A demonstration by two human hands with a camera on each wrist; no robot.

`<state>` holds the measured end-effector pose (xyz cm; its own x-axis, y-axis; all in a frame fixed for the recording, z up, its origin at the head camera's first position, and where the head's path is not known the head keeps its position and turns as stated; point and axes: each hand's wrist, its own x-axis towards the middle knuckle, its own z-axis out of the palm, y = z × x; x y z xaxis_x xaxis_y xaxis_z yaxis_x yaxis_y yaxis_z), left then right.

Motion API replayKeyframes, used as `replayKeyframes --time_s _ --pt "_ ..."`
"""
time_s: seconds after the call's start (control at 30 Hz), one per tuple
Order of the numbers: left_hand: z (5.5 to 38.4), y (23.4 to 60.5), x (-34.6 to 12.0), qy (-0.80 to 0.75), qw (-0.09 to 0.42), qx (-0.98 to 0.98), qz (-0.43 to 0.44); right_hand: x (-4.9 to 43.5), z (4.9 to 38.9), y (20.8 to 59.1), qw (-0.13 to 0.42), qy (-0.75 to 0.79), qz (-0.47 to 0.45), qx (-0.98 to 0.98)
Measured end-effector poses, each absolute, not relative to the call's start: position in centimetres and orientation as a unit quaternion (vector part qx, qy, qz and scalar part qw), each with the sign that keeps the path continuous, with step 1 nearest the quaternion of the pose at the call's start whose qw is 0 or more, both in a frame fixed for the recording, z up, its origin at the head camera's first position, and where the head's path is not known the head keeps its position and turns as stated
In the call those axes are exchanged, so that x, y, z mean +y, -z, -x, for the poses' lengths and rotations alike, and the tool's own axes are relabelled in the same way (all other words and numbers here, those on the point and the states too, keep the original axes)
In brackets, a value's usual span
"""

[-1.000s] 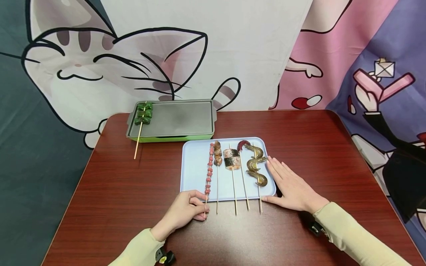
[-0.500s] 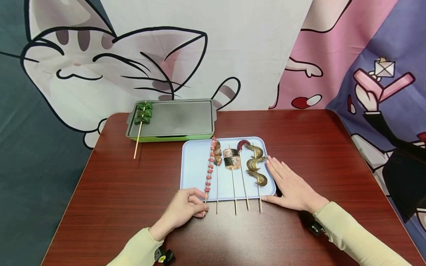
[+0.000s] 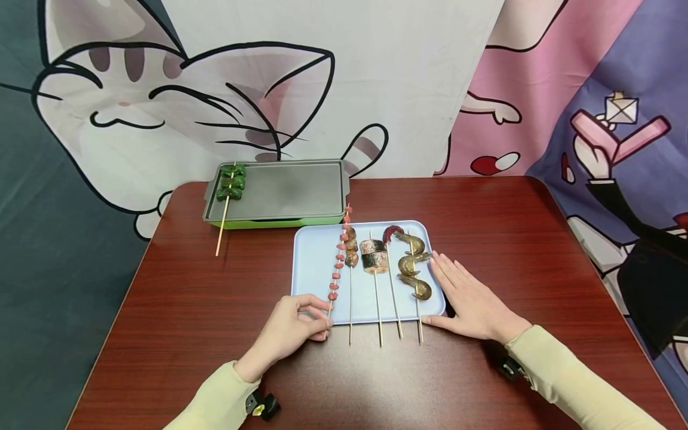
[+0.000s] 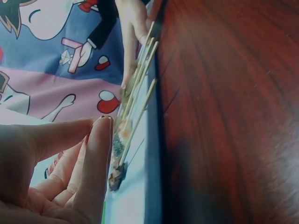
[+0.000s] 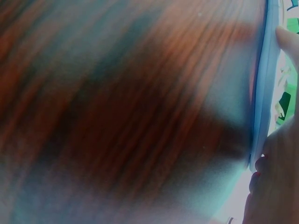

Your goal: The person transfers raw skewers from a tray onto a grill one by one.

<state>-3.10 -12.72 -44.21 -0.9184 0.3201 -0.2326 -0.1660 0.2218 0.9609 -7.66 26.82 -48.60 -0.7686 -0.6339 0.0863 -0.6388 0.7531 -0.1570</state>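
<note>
My left hand [image 3: 292, 325] pinches the lower stick of a skewer threaded with small pink-red pieces [image 3: 339, 258]. That skewer slants over the left part of the light blue tray [image 3: 314, 263], its tip beyond the far rim. In the left wrist view, thumb and fingertips [image 4: 99, 135] meet on the stick. Flat against the tray's right rim rests my right hand [image 3: 478, 301], fingers straight. On the tray lie a brown meat skewer [image 3: 352, 248], a fish skewer [image 3: 374, 257], a skewer with a dark red tentacle [image 3: 393, 232] and a shrimp skewer [image 3: 412, 266].
Behind the tray stands a green grill box with a grey plate [image 3: 290, 191]. A green pepper skewer [image 3: 231, 184] lies on its left end, the stick jutting past the near edge. Everything sits on a dark red wooden table [image 3: 177, 334], with a printed cloth [image 3: 408, 71] behind.
My left hand has moved slightly up and left with the pink-red skewer, whose tip now reaches past the tray's far rim. My right hand has stayed put.
</note>
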Motion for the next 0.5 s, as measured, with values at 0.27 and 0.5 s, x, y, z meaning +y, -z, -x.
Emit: replayKeyframes --time_s 0.27,0.5 --pt "3.9 43.3 -13.4 -0.61 0.167 0.774 -0.038 26.8 7.7 48.5 0.016 -0.092 -0.34 -0.936" --pt "4.8 42.5 -14.5 -0.618 0.142 0.773 0.004 26.8 7.6 48.5 0.018 -0.09 -0.341 -0.936"
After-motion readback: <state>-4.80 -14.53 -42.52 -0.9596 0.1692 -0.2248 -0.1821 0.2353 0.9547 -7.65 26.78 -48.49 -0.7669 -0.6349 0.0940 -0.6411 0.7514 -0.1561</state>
